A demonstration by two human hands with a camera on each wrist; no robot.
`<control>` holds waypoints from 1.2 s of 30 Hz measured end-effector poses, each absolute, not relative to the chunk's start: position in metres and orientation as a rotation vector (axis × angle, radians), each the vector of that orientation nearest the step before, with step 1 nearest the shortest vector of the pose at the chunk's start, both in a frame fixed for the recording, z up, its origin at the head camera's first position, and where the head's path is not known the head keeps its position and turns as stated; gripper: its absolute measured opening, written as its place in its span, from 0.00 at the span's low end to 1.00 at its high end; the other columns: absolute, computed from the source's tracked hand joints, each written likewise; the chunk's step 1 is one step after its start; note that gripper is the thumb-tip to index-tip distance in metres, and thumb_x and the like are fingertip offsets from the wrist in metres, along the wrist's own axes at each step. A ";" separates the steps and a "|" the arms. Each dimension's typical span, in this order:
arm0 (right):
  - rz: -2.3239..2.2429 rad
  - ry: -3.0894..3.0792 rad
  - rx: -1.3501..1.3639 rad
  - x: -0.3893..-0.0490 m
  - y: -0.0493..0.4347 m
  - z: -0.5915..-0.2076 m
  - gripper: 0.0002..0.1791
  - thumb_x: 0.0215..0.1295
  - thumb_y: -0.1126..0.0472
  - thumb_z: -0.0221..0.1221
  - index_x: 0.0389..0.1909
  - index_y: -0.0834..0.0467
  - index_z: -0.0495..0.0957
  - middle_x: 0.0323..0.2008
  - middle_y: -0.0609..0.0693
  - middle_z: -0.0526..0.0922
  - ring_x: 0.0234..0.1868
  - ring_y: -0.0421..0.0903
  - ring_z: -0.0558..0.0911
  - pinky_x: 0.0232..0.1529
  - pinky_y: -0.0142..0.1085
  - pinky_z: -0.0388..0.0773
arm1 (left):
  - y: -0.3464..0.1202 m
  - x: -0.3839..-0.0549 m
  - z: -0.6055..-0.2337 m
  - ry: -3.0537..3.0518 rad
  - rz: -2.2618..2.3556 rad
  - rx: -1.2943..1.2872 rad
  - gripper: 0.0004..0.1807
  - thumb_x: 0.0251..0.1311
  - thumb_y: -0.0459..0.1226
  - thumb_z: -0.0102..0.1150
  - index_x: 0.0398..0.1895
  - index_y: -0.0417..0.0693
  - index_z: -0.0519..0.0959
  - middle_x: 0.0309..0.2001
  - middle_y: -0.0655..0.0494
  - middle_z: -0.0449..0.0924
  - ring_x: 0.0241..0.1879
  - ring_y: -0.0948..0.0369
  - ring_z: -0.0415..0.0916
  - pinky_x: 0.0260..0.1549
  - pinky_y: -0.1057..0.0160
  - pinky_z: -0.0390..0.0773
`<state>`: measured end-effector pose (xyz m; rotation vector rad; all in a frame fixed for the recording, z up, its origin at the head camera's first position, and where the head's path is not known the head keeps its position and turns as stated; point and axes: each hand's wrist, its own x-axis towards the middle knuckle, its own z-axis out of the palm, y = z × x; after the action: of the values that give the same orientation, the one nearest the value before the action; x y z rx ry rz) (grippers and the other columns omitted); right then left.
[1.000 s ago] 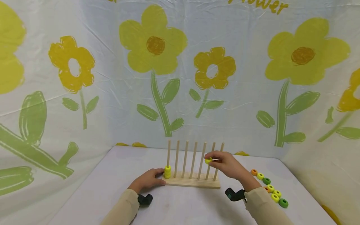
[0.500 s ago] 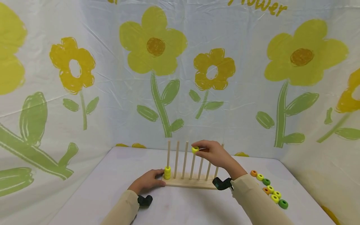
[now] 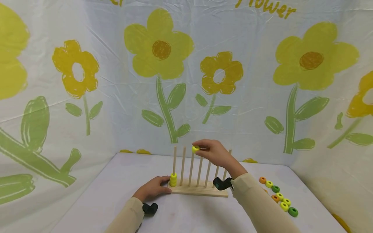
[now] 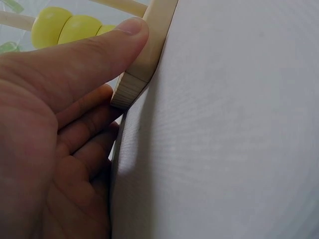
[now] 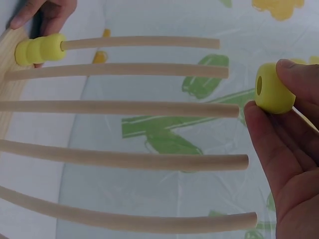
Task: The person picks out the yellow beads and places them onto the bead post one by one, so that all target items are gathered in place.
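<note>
A wooden peg rack [image 3: 201,191] with several upright pegs stands on the table. Its leftmost peg carries a stack of yellow beads [image 3: 173,180]. My left hand [image 3: 152,188] grips the left end of the base, with the thumb [image 4: 99,52] along the front edge and the fingers behind. My right hand [image 3: 217,153] pinches a yellow bead [image 5: 274,88] between thumb and fingers. That bead is just above the peg tips, near the third peg from the left [image 3: 191,170]. In the right wrist view its hole faces the pegs, and a gap separates it from their ends.
Loose beads lie on the white table [image 3: 99,200] at the right, among them an orange bead [image 3: 262,180], a green bead [image 3: 293,212] and several yellow ones [image 3: 284,206]. A flower-printed cloth [image 3: 250,129] hangs behind and at the sides.
My right hand has carried the yellow bead leftward and up, from beside the right-hand pegs to above the third peg from the left. The left hand stays on the base.
</note>
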<state>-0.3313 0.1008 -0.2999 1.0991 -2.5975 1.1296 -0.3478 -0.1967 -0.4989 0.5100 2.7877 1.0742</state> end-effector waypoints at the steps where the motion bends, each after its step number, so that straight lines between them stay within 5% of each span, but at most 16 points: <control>1: 1.134 -2.597 1.096 -0.333 0.100 -0.300 0.19 0.67 0.58 0.60 0.59 0.52 0.77 0.58 0.50 0.79 0.56 0.49 0.81 0.55 0.38 0.81 | -0.197 -0.348 -0.499 2.786 1.081 0.512 0.40 0.52 0.55 0.68 0.68 0.49 0.70 0.69 0.46 0.68 0.70 0.43 0.61 0.67 0.39 0.60; 36: 1.189 -2.589 1.056 -0.350 0.047 -0.294 0.19 0.66 0.61 0.61 0.58 0.56 0.78 0.56 0.52 0.81 0.56 0.48 0.81 0.55 0.36 0.81 | -0.197 -0.344 -0.495 2.767 1.100 0.510 0.40 0.53 0.55 0.67 0.68 0.49 0.69 0.69 0.45 0.67 0.70 0.42 0.60 0.68 0.38 0.59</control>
<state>-0.3504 0.0468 -0.2940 1.0558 -2.5892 1.1886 -0.3444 -0.1973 -0.4949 0.5104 2.7672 1.0995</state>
